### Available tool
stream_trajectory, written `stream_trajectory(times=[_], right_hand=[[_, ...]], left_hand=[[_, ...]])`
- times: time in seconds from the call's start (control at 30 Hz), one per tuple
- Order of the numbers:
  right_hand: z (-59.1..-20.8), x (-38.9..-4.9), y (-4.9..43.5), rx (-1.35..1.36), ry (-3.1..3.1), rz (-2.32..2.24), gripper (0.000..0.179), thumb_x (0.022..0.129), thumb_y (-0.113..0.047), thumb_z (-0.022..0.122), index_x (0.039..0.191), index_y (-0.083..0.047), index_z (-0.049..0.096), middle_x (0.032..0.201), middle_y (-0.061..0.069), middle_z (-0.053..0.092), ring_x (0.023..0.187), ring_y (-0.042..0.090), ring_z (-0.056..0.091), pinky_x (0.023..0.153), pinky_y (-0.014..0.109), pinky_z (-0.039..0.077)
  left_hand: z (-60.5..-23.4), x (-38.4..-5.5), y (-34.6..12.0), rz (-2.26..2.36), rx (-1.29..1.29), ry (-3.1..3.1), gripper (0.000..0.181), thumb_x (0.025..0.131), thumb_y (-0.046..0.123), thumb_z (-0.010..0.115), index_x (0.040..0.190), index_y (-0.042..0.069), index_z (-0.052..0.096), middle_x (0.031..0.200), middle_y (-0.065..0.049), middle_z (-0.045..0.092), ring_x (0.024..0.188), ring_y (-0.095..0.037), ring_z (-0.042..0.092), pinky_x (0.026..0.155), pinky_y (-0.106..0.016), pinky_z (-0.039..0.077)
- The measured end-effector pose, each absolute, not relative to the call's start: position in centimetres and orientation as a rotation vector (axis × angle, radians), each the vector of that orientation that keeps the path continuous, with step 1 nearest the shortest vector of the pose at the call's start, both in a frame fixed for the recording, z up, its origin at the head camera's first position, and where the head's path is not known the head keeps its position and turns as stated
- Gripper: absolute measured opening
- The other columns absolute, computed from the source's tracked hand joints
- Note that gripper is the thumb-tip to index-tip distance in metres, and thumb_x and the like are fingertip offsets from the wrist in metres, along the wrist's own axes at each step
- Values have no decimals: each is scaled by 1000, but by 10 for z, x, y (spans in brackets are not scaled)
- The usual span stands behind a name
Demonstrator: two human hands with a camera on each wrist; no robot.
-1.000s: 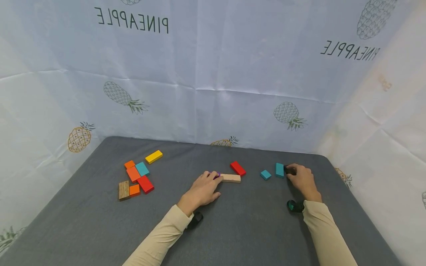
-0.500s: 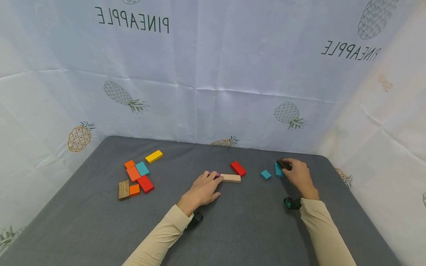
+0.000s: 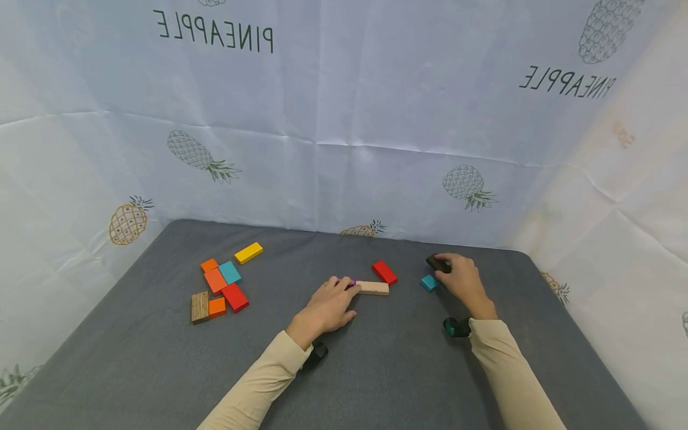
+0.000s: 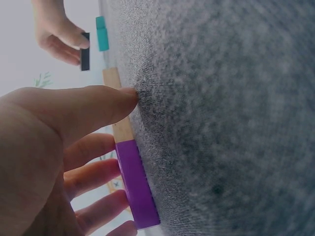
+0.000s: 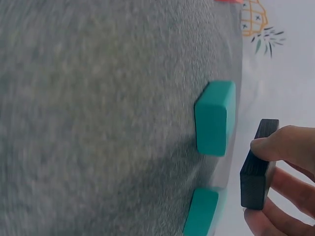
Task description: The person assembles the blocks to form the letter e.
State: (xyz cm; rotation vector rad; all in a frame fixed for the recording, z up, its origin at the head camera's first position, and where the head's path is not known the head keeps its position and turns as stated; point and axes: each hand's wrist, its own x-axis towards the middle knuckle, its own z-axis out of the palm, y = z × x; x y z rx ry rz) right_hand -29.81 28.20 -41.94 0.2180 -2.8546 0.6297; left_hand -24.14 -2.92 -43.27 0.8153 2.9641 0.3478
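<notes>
In the head view my left hand (image 3: 328,304) lies over a purple block and a light wooden block (image 3: 373,288). Up close in the left wrist view, the fingertips touch the purple block (image 4: 138,182), while the thumb is spread in front of the wooden one. My right hand (image 3: 463,283) pinches a dark, nearly black block (image 5: 258,169) between thumb and fingers, raised above the table. Below and beside it are two teal blocks: a small one (image 3: 429,282), and another (image 5: 203,211) that the right hand hides in the head view.
A red block (image 3: 384,272) touches the wooden block's far side. Toward the left of the grey table (image 3: 355,382) sits a cluster of several blocks, including a brown wooden one (image 3: 200,307). A yellow block (image 3: 248,253) lies behind them. A pineapple-print curtain (image 3: 376,119) hangs behind the table.
My right hand has lifted the dark block and carried it left over the larger teal block, toward the small one. My left hand stays in place.
</notes>
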Motion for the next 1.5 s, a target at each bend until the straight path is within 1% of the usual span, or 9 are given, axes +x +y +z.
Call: stream_trajectory(times=[0.1, 0.43, 0.6, 0.83, 1.1, 1.3, 1.5], right_hand=[[-419, -299, 278, 222, -2864, 627, 40, 89, -5, 68, 128, 6, 62, 126, 30, 62, 103, 43, 64, 81, 55, 54], [-416, -304, 262, 254, -2885, 645, 40, 89, -7, 68, 128, 2, 64, 128, 28, 62, 109, 43, 62, 84, 55, 53], [-416, -306, 251, 287, -2867, 650, 39, 88, -5, 70, 126, 1, 66, 128, 27, 63, 109, 41, 63, 85, 55, 54], [-413, -310, 233, 330, -2870, 653, 38, 88, -5, 71, 126, -1, 67, 128, 24, 64, 103, 38, 66, 80, 50, 57], [-409, -316, 215, 389, -2913, 680, 38, 89, -7, 71, 126, -2, 67, 129, 24, 63, 106, 38, 65, 85, 52, 56], [-412, -320, 205, 484, -2913, 720, 37, 88, -7, 72, 125, -3, 68, 127, 22, 65, 106, 35, 65, 85, 50, 56], [-413, -325, 194, 557, -2911, 745, 37, 90, -7, 70, 126, -4, 67, 129, 21, 64, 107, 34, 65, 86, 50, 55]], left_hand=[[-433, -241, -29, 342, 815, 2971, 54, 93, 30, 70, 142, 13, 54, 140, -7, 52, 126, -27, 48, 108, -43, 43], [-433, -241, -28, 320, 810, 2979, 54, 94, 31, 69, 142, 14, 54, 141, -7, 52, 127, -28, 48, 109, -43, 42], [-433, -240, -29, 306, 809, 2981, 54, 94, 31, 69, 142, 14, 54, 141, -7, 52, 126, -28, 48, 109, -43, 42], [-434, -241, -29, 307, 795, 2974, 54, 94, 32, 68, 143, 15, 53, 142, -6, 50, 128, -27, 47, 109, -42, 42], [-434, -240, -27, 307, 797, 2983, 54, 94, 32, 69, 142, 15, 54, 141, -6, 51, 127, -27, 47, 109, -42, 42], [-434, -240, -27, 299, 790, 2985, 54, 94, 32, 69, 143, 15, 54, 141, -6, 51, 127, -27, 47, 109, -42, 42], [-433, -241, -27, 284, 785, 2978, 55, 94, 33, 69, 143, 16, 53, 142, -6, 50, 128, -27, 47, 110, -42, 42]])
